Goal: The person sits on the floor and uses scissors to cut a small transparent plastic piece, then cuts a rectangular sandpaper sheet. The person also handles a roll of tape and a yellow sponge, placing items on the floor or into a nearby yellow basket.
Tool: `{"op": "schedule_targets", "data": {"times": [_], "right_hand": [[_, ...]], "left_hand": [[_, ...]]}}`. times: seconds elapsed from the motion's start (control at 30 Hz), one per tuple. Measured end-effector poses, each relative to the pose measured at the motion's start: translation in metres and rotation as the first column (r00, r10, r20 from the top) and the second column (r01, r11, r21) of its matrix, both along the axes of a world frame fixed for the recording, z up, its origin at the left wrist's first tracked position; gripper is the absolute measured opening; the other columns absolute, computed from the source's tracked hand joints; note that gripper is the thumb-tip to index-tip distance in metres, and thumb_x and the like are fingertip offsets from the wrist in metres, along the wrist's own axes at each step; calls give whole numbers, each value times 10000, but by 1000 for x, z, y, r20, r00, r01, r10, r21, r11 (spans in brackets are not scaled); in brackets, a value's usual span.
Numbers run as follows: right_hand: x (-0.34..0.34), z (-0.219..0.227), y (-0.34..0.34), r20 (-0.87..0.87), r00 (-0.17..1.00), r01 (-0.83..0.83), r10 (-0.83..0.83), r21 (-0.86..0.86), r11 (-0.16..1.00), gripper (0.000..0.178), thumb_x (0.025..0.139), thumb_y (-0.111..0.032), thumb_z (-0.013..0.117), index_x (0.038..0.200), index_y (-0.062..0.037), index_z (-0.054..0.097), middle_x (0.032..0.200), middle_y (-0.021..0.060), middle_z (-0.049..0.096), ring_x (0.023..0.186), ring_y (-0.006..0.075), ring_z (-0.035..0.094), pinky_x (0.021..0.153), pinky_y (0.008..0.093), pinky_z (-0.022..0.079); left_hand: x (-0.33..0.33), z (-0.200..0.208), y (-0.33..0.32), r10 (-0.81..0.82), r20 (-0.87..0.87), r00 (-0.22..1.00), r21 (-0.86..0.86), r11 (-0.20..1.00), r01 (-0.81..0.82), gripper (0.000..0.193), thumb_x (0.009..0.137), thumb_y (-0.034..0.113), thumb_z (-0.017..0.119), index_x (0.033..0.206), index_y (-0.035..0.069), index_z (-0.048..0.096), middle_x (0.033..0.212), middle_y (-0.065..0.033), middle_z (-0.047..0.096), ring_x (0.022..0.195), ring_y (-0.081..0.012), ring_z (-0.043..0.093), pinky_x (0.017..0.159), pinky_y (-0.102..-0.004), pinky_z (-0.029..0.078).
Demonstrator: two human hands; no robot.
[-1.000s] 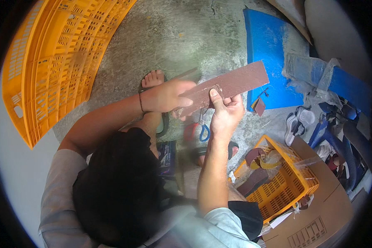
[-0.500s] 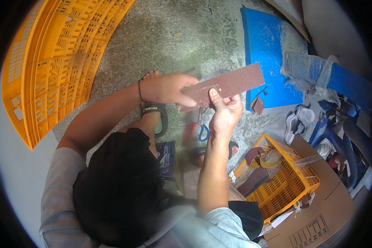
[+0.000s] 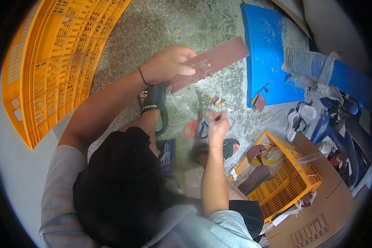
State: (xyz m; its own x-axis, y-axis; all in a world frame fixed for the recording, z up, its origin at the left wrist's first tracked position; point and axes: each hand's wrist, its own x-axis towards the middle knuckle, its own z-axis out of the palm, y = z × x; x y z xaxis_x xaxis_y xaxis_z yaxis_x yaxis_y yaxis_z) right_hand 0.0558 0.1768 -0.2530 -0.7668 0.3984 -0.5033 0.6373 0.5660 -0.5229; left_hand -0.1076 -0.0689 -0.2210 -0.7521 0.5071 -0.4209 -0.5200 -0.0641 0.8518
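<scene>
My left hand (image 3: pixel 172 66) grips one end of a strip of reddish-brown sandpaper (image 3: pixel 221 56), thumb on top. The strip slants up to the right, with a torn, frayed patch and a ragged lower edge near the thumb. My right hand (image 3: pixel 217 126) is apart from it, lower down over the floor. Its fingers look curled but are smeared by motion, and whether anything is in them is unclear. Beside it are the red and blue handles of a scissors-like tool (image 3: pixel 190 128). Small yellow and brown scraps (image 3: pixel 216 100) show just above that hand.
A large orange crate (image 3: pixel 62 62) stands at left. To the right, a smaller orange crate (image 3: pixel 291 182) holds sandpaper pieces (image 3: pixel 256 177). A blue board (image 3: pixel 268 62) lies at upper right, near a grey shoe (image 3: pixel 293 124). Cardboard (image 3: pixel 326 206) is at lower right, and my sandalled feet (image 3: pixel 155 103) are below.
My right hand has let go of the sandpaper strip and moved down, away from it. My left hand has lifted the strip up and to the left.
</scene>
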Motion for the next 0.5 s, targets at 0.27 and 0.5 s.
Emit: {"op": "schedule_targets", "data": {"times": [0.27, 0.5], "right_hand": [[104, -85, -10, 151, 971, -220, 183, 278, 935, 495, 750, -319, 807, 1023, 6, 552, 1061, 239, 560, 952, 447, 585, 828, 518, 484], [109, -91, -17, 62, 996, -73, 58, 286, 955, 410, 828, -279, 752, 1017, 0, 519, 1028, 253, 563, 925, 461, 587, 818, 521, 484]], "left_hand": [[27, -3, -3, -34, 217, 976, 239, 971, -20, 341, 833, 24, 717, 1139, -21, 574, 1039, -105, 692, 936, -150, 663, 850, -291, 523], [26, 4, 2, -88, 203, 975, 275, 961, 30, 375, 822, 51, 737, 1151, -29, 576, 1059, -110, 693, 961, -156, 663, 872, -305, 519]]}}
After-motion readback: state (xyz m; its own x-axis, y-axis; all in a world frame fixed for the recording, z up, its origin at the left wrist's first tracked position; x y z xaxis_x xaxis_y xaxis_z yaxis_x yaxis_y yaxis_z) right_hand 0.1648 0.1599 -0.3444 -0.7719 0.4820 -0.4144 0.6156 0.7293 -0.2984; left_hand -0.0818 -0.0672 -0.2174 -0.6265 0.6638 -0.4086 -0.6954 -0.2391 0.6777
